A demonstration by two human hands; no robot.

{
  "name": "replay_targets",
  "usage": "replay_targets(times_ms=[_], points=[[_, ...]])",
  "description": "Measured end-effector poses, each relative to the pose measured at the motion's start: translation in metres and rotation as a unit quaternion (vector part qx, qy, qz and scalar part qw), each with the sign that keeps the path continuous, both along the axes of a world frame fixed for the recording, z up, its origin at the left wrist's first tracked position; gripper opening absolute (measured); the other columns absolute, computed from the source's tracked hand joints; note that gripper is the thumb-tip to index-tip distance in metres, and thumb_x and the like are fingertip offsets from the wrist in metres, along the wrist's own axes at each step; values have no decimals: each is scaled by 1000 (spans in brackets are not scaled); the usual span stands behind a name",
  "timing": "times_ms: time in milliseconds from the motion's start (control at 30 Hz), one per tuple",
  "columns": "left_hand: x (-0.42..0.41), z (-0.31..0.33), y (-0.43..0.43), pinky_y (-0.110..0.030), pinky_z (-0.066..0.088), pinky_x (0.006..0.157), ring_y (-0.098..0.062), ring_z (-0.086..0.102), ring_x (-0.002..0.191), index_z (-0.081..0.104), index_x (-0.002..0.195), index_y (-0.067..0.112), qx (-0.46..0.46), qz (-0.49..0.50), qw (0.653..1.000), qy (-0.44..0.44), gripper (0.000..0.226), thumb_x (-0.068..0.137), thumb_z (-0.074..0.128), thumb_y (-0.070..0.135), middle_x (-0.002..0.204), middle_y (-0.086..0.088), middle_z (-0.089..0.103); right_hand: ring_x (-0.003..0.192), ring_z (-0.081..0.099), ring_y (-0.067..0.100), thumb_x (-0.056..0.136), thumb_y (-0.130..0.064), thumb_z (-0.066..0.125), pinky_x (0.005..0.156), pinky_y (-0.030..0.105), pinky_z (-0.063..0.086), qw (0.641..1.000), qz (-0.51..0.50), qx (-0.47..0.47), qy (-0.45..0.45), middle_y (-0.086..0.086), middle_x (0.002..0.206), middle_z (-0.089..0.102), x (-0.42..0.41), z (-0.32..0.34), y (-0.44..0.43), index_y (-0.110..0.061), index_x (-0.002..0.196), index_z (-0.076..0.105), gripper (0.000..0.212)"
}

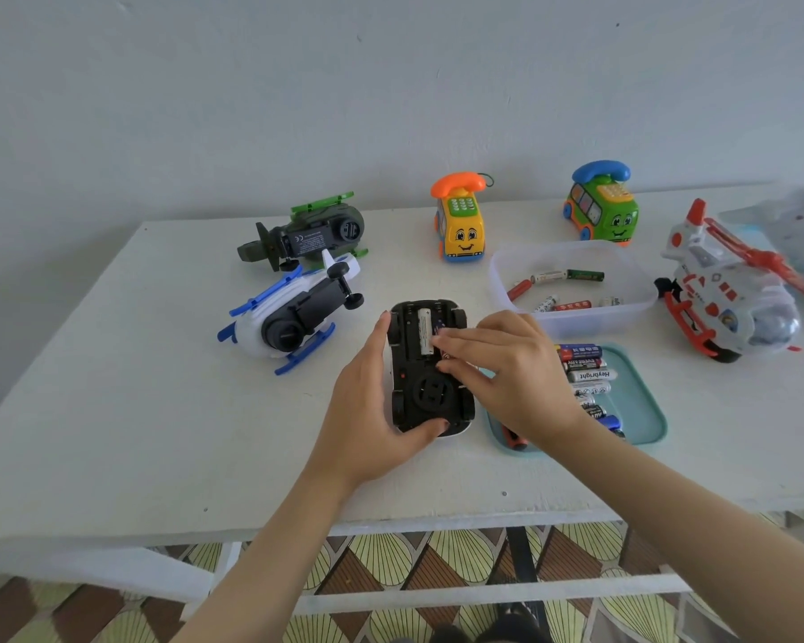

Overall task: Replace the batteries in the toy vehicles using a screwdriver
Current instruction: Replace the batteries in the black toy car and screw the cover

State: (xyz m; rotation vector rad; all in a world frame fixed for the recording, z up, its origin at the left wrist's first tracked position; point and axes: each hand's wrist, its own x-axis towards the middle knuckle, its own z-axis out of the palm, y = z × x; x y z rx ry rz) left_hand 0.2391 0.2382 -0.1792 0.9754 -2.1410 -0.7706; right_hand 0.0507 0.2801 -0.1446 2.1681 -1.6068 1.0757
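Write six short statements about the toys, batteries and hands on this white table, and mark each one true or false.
1. The black toy car lies upside down with its battery bay open. True.
2. The left hand holds a screwdriver. False: it grips the car.
3. The right hand has its fingers at the car's battery bay. True.
4. The clear plastic tub is empty. False: several batteries lie in it.
5. The teal tray holds a row of batteries. True.
6. The yellow telephone car carries a blue handset. False: its handset is orange.
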Motion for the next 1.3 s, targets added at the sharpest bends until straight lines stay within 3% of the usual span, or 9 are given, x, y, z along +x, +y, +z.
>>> replay_targets(times_ms=[233, 333, 467, 600, 833, 1033, 1133, 1200, 1300], points=[[0, 0, 1, -5, 18, 106, 14, 22, 134, 9, 154, 21, -2, 4, 1000, -2, 116, 66, 79, 46, 145, 35, 18, 100, 54, 28, 88, -35, 53, 83, 33, 43, 999, -20, 39, 9, 12, 115, 62, 0, -5, -2, -22, 98, 77, 29], [0, 1, 1, -1, 16, 104, 18, 19, 132, 10, 154, 19, -6, 6, 1000, -5, 116, 66, 81, 43, 143, 38, 15, 113, 48, 23, 89, -28, 61, 94, 33, 42, 989, -23, 110, -92, 11, 129, 53, 4, -4, -3, -23, 118, 68, 31], [1, 1, 1, -5, 16, 107, 12, 20, 136, 9, 154, 20, -3, 3, 1000, -3, 116, 67, 80, 45, 147, 33, 17, 122, 43, 5, 85, -21, 71, 106, 25, 35, 900, -12, 278, -336, -9, 134, 46, 12, 5, -6, -23, 148, 31, 75], [2, 1, 1, -6, 18, 107, 11, 22, 136, 9, 154, 19, 3, 2, 1000, -2, 115, 67, 80, 46, 147, 34, 18, 105, 64, 21, 83, -18, 72, 94, 46, 52, 843, 11, 307, -441, -2, 113, 69, 14, 6, -10, -23, 127, 57, 48], [1, 2, 1, -5, 17, 106, 13, 21, 135, 7, 154, 23, 12, 3, 1000, 3, 115, 67, 79, 48, 146, 35, 17, 99, 67, 16, 82, 0, 68, 92, 40, 54, 778, -10, 315, -544, 1, 105, 72, 18, 8, -14, -20, 120, 64, 42], [1, 3, 2, -19, 22, 113, -2, 25, 141, 7, 153, 24, 21, 0, 1000, 12, 114, 65, 73, 53, 155, 10, 28, 102, 63, 12, 92, -17, 58, 91, 25, 48, 853, -12, 362, -376, -4, 106, 70, 10, 29, -12, -22, 119, 63, 27], [0, 4, 3, -10, 17, 110, -2, 25, 141, 5, 151, 29, 25, 1, 1000, 7, 113, 64, 72, 53, 155, 8, 29, 91, 62, 7, 93, -16, 56, 87, 25, 47, 879, -26, 366, -306, -9, 98, 68, -8, 43, -3, -22, 113, 65, 23], [1, 4, 3, -6, 15, 108, 3, 25, 139, 4, 151, 30, 22, 4, 1000, 4, 113, 64, 73, 53, 154, 10, 29, 77, 57, 3, 90, -16, 59, 76, 19, 44, 899, -48, 395, -182, -10, 90, 64, -22, 50, 7, -23, 102, 65, 16], [1, 2, 2, 0, 12, 105, 14, 20, 133, 5, 152, 28, 17, 4, 1000, 0, 115, 65, 77, 46, 150, 15, 29, 79, 51, 3, 88, -13, 55, 74, 19, 41, 865, -90, 493, 28, -11, 96, 55, -34, 56, 25, -29, 102, 63, 22]])
